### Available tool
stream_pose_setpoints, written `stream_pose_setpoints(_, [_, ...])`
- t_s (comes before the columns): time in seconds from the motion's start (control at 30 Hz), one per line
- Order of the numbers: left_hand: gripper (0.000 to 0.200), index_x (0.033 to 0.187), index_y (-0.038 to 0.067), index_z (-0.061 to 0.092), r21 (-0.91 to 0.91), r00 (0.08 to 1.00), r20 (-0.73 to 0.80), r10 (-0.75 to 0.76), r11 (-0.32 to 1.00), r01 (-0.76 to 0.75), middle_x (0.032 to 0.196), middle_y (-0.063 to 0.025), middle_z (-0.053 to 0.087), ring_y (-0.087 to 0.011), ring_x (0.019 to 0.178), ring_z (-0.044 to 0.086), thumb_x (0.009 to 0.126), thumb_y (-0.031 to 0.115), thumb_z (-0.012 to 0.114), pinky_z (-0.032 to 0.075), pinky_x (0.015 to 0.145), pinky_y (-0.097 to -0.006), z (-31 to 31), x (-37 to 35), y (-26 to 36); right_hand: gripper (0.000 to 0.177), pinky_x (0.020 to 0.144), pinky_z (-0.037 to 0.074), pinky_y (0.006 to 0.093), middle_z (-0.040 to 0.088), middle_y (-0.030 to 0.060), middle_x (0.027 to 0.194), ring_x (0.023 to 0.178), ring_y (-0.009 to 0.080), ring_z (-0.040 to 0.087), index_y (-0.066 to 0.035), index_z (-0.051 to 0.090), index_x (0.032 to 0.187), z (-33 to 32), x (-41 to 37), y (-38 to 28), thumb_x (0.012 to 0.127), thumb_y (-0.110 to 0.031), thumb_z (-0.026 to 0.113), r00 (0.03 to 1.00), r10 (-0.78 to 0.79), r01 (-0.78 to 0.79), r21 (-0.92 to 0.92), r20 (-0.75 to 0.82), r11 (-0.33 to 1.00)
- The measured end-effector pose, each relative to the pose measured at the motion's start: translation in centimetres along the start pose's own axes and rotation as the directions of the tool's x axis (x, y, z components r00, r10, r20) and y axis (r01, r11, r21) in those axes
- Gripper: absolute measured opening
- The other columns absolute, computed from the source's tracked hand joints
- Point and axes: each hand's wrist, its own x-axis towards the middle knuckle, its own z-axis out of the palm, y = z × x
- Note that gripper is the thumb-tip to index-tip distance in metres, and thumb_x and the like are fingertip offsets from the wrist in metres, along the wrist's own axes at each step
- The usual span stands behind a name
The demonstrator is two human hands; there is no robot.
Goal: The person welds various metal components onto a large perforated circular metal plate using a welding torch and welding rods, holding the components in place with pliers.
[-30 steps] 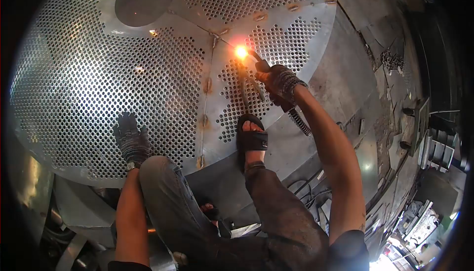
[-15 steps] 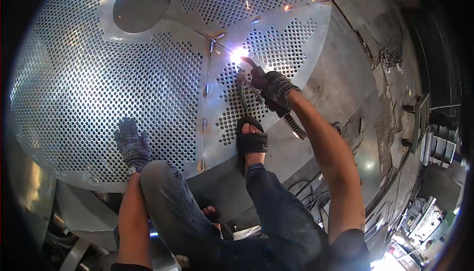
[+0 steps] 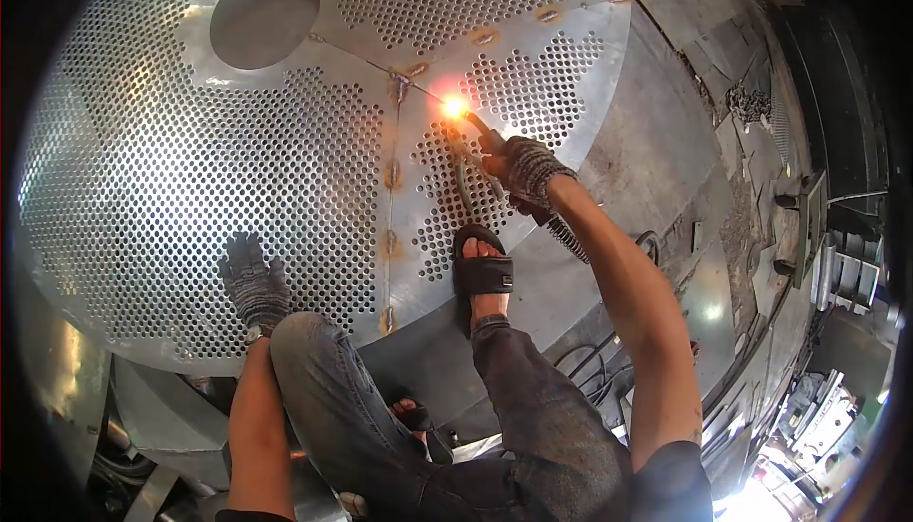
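Note:
My right hand (image 3: 529, 169), in a knitted work glove, is wrapped round a welding torch (image 3: 485, 129) with a curved neck. At the torch tip an orange-red glow (image 3: 455, 106) sits on the seam between metal sections, hiding the tip itself. Beneath lies a large round perforated metal plate (image 3: 418, 227) with brown weld marks along its seams. A pair of long handles, perhaps pliers or a clamp (image 3: 463, 184), rests near the torch. My left hand (image 3: 255, 280), also gloved, lies flat on the plate's perforations with its fingers stretched out.
My sandalled foot (image 3: 485, 270) stands at the plate's near edge. The plate has a round opening (image 3: 264, 16) towards the far side. Metal sheets (image 3: 656, 132) and scraps cover the floor on the right. A cable (image 3: 592, 375) coils near my leg.
The bright white-violet arc at the torch tip has dimmed to an orange-red glow. The view has shifted slightly; both hands stay in nearly the same places on the plate.

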Motion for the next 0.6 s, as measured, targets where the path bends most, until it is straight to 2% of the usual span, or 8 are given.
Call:
stream_pose_setpoints(0.03, [0.063, 0.16, 0.004, 0.046, -0.004, 1.0, 0.0, -0.004, 1.0, 0.004, 0.172, -0.0207, 0.036, -0.034, 0.162, 0.029, 0.107, 0.037, 0.056, 0.015, 0.133, -0.0583, 0.0, 0.0, 0.0, 0.051, 0.054, 0.059, 0.0436, 0.069, 0.0154, 0.07, 0.058, 0.0265, 0.072, 0.009, 0.065, 0.111, 0.2, 0.3, -0.1, 0.102, -0.041, 0.065, 1.0, 0.001, -0.001, 0.003, -0.001, 1.0])
stream_pose_setpoints(0.17, [0.063, 0.159, 0.003, 0.046, -0.002, 1.0, -0.02, 0.003, 1.0, -0.003, 0.171, -0.0206, 0.037, -0.0342, 0.162, 0.031, 0.107, 0.035, 0.059, 0.016, 0.133, -0.0586, 0.3, -0.1, -0.2, 0.047, 0.056, 0.061, 0.044, 0.069, 0.0149, 0.07, 0.058, 0.0269, 0.073, 0.006, 0.063, 0.124, 1.4, 3.0, 1.7, 0.104, -0.036, 0.061, 0.945, -0.306, 0.218, -0.477, -0.115, 0.851])
stream_pose_setpoints(0.23, [0.063, 0.159, 0.004, 0.047, 0.014, 1.0, -0.008, -0.001, 1.0, 0.001, 0.17, -0.0206, 0.038, -0.0343, 0.161, 0.031, 0.106, 0.035, 0.06, 0.016, 0.133, -0.0587, 0.5, -0.1, -0.2, 0.046, 0.056, 0.062, 0.0438, 0.07, 0.0147, 0.07, 0.058, 0.0269, 0.073, 0.005, 0.063, 0.128, 1.1, 2.6, 2.0, 0.104, -0.034, 0.061, 0.909, -0.401, 0.259, -0.596, -0.116, 0.76])
stream_pose_setpoints(0.3, [0.063, 0.159, 0.004, 0.047, 0.032, 1.0, 0.007, -0.005, 0.999, 0.004, 0.17, -0.0206, 0.038, -0.0344, 0.161, 0.032, 0.106, 0.035, 0.06, 0.017, 0.133, -0.0588, 0.5, -0.1, -0.2, 0.043, 0.054, 0.061, 0.0438, 0.069, 0.0151, 0.071, 0.058, 0.0271, 0.072, 0.006, 0.063, 0.125, -0.3, 0.3, 0.5, 0.105, -0.032, 0.061, 0.982, -0.161, 0.14, -0.188, -0.102, 0.972])
stream_pose_setpoints(0.33, [0.063, 0.159, 0.004, 0.047, 0.027, 0.999, 0.033, -0.018, 0.999, 0.017, 0.17, -0.0207, 0.038, -0.0344, 0.161, 0.031, 0.106, 0.036, 0.06, 0.017, 0.133, -0.0588, 0.3, 0.0, -0.2, 0.039, 0.051, 0.058, 0.0434, 0.067, 0.0147, 0.07, 0.056, 0.0264, 0.07, 0.006, 0.065, 0.122, -1.3, -0.8, -1.7, 0.105, -0.03, 0.061, 0.991, 0.134, -0.134, 0.006, -0.027, 0.991])
stream_pose_setpoints(0.43, [0.063, 0.159, 0.004, 0.047, 0.038, 0.994, 0.101, -0.043, 0.998, 0.039, 0.172, -0.0204, 0.035, -0.0341, 0.162, 0.029, 0.109, 0.041, 0.054, 0.015, 0.133, -0.0582, -0.3, 0.2, 0.3, 0.039, 0.048, 0.056, 0.0441, 0.066, 0.0147, 0.069, 0.054, 0.0265, 0.068, 0.006, 0.066, 0.117, -0.8, -1.3, -0.9, 0.102, -0.03, 0.064, 0.999, 0.005, 0.002, 0.139, -0.049, 0.99])
stream_pose_setpoints(0.57, [0.065, 0.161, 0.003, 0.045, 0.068, 0.999, 0.039, -0.009, 0.998, 0.007, 0.173, -0.0209, 0.033, -0.0333, 0.164, 0.026, 0.11, 0.043, 0.05, 0.014, 0.133, -0.0573, 0.2, 0.0, -0.1, 0.042, 0.048, 0.056, 0.0436, 0.066, 0.0131, 0.069, 0.054, 0.0266, 0.068, 0.005, 0.069, 0.109, 0.3, 1.4, 0.8, 0.095, -0.035, 0.069, 0.994, 0.106, -0.106, 0.064, 0.002, 0.992])
stream_pose_setpoints(0.6, [0.065, 0.161, 0.003, 0.045, 0.059, 1.0, 0.022, -0.003, 0.998, 0.001, 0.174, -0.0207, 0.032, -0.0334, 0.164, 0.026, 0.11, 0.041, 0.052, 0.014, 0.133, -0.0574, 0.3, -0.2, -0.3, 0.043, 0.048, 0.057, 0.0431, 0.064, 0.0125, 0.067, 0.052, 0.0263, 0.067, 0.006, 0.07, 0.104, 0.2, 0.5, 0.8, 0.095, -0.036, 0.068, 0.995, 0.103, -0.102, 0.17, 0.003, 0.98])
